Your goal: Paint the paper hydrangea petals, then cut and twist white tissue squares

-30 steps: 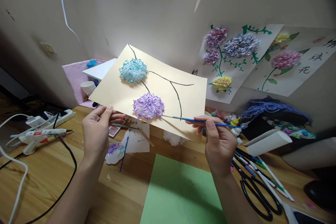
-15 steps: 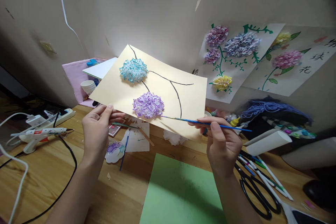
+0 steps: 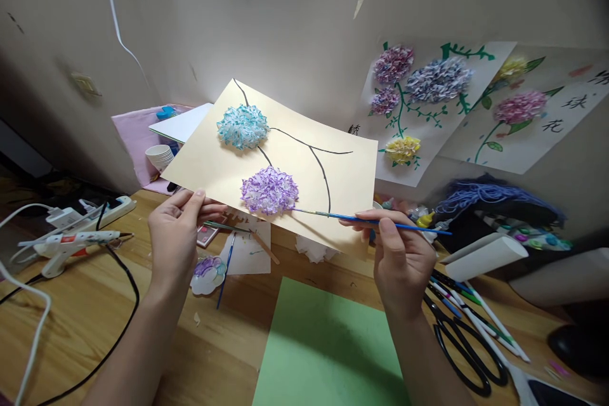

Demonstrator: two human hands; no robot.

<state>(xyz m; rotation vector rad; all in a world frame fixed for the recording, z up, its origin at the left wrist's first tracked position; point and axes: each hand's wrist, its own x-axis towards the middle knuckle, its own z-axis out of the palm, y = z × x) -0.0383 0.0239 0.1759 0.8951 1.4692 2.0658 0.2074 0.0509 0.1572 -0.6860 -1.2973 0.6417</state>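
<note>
Tilted above the desk is a cream sheet (image 3: 352, 171) with thin dark branch lines. A blue-and-white paper flower (image 3: 243, 127) stands out on its upper left, and a purple-and-white flower (image 3: 269, 191) at its lower edge. My left hand (image 3: 178, 228) pinches the sheet's lower left edge between thumb and fingers. In my right hand (image 3: 402, 254), closed at the sheet's lower right, is a blue paintbrush (image 3: 347, 218). The brush points left, its tip at the right side of the purple flower. Some fingers of my right hand are hidden behind the sheet.
Green paper (image 3: 328, 349) lies in front. A stained palette (image 3: 208, 275) and another brush (image 3: 226, 271) are left of it. Black scissors (image 3: 469, 346), pens and a paper roll (image 3: 488, 258) lie right; a glue gun (image 3: 71, 244) and cables left. Flower pictures (image 3: 428, 120) hang on the wall.
The brush in my right hand has tilted slightly, its rear end moving a little left and up. The sheet's right side has shifted slightly right. My left hand holds on as before.
</note>
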